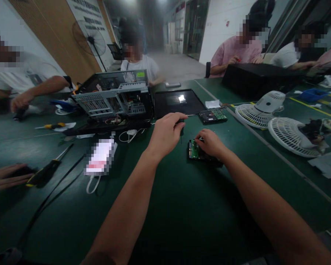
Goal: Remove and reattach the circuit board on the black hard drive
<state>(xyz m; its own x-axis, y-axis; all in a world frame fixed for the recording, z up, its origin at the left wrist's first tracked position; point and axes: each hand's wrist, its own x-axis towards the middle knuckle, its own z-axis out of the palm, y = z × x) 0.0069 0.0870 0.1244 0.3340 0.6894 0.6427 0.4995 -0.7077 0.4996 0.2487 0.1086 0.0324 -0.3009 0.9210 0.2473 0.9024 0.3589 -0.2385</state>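
My left hand (167, 133) hovers above the green table (165, 206), thumb and index finger close together around something small and dark that I cannot make out. A thin dark shape shows just below these fingertips. To its right, my right hand (209, 142) has its fingers curled down on a hard drive (192, 150) with a green circuit board facing up; the hand covers much of it. Farther back lies a second hard drive (213, 116), circuit side up, touched by neither hand.
An opened computer case (113, 105) stands at the back left beside a black panel (178, 102). Left are a lit phone (100, 156), a screwdriver (48, 169) and another person's hand (8, 176). White fan parts (289, 136) lie right. Several people sit around.
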